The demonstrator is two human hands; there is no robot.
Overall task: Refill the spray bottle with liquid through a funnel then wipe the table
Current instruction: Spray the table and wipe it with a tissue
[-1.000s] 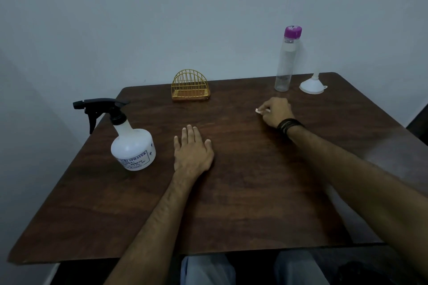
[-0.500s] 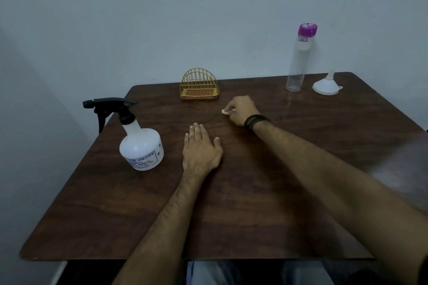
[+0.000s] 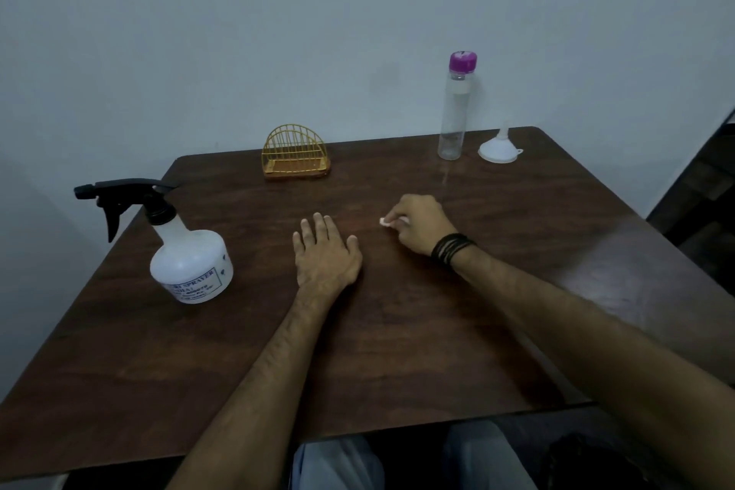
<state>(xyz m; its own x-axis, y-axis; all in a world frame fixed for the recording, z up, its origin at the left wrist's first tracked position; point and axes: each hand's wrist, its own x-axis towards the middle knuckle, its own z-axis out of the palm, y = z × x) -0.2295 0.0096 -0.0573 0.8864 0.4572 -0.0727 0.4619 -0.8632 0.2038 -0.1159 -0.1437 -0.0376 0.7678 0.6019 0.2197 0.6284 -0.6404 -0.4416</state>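
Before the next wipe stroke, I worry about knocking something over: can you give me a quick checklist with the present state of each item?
1. Right hand grips the white tissue: ok.
2. Left hand flat on the table: ok.
3. Spray bottle upright, trigger head on: ok.
4. Clear bottle capped, upright at the far edge: ok.
5. Funnel out of the wiping path: ok.
6. Table dry: cannot tell.
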